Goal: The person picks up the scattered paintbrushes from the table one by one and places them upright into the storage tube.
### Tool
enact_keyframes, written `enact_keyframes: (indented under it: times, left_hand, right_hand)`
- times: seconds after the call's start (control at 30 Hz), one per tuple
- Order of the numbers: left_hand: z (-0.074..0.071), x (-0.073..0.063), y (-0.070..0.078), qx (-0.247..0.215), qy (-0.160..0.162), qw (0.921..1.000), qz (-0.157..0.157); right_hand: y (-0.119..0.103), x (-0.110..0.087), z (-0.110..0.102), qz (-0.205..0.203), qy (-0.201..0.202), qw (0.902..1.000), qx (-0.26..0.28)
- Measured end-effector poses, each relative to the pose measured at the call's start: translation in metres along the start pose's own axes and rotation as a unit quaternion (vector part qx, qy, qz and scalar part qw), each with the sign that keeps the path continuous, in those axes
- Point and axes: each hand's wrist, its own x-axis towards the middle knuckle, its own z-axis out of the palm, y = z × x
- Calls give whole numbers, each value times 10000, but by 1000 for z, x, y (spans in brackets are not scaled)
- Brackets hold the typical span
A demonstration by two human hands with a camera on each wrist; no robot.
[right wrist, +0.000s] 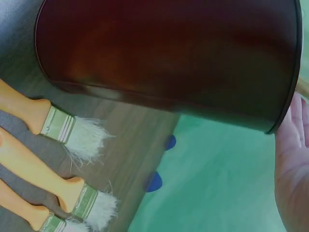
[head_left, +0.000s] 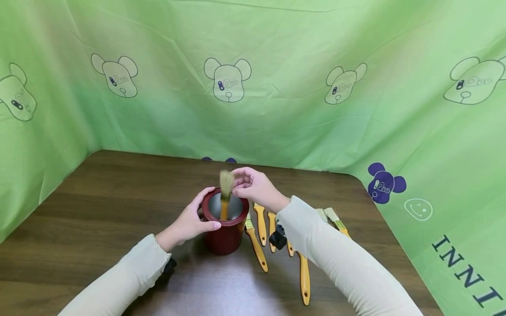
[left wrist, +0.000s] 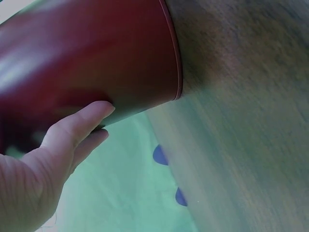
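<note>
A dark red, smooth cylindrical container with a grey interior (head_left: pixel 224 241) is standing upright on the brown wood-grain bench (head_left: pixel 138 197). From here I'm seeing the person's left hand (head_left: pixel 187 224) gripping its left side, thumb lying along the near rim. A yellow-handled paintbrush with pale bristles (head_left: pixel 226 188) is standing inside the container, handle down, bristles rising above the rim. The right hand (head_left: pixel 254 186) is hovering over the container's right rim, fingers bent right beside those bristles; I cannot tell whether it is pinching them. More yellow-handled, pale-bristled paintbrushes (head_left: pixel 257 250) are lying right of the container, some partly hidden beneath the right sleeve (head_left: pixel 324 245). Printed green cloth (head_left: pixel 276 127) is hanging behind the container.
</note>
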Motion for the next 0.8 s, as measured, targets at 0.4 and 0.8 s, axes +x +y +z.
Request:
enact_keyframes:
  times: [0.4,0.8]
  left_hand:
    - [1,-1,1,129,97,9999,-6]
    - [2,-1,1,104,99,9999,-73]
  right_hand:
    - [31,-25,-42,211,1310,9912,-6]
    - [82,-89,-114,1278,1194,9765,-1258]
